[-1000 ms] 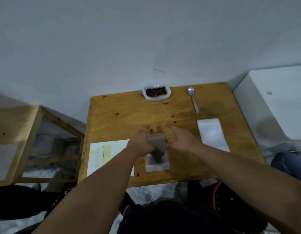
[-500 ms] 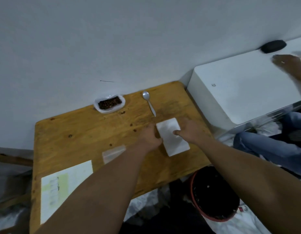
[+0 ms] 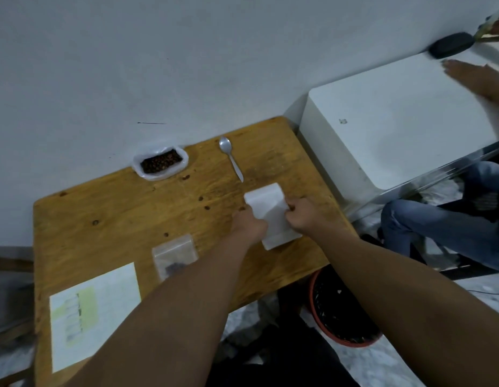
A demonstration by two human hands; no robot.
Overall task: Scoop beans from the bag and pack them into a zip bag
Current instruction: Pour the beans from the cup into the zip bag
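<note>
- You have released the clear zip bag holding dark beans (image 3: 174,254); it lies on the wooden worktop (image 3: 103,219), apart from both hands.
- Your right hand (image 3: 301,215) pinches the flat white stack of empty bags (image 3: 266,199); your left hand (image 3: 249,223) touches its other edge, grip unclear.
- One pack looks finished; next, a fresh bag.

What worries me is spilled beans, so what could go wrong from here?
The filled zip bag lies beside the left forearm; a sweep could knock it off, and its seal cannot be judged. The white pack gripped by the left hand and right hand sits near the table edge above the red bin; it could slip in.
</note>
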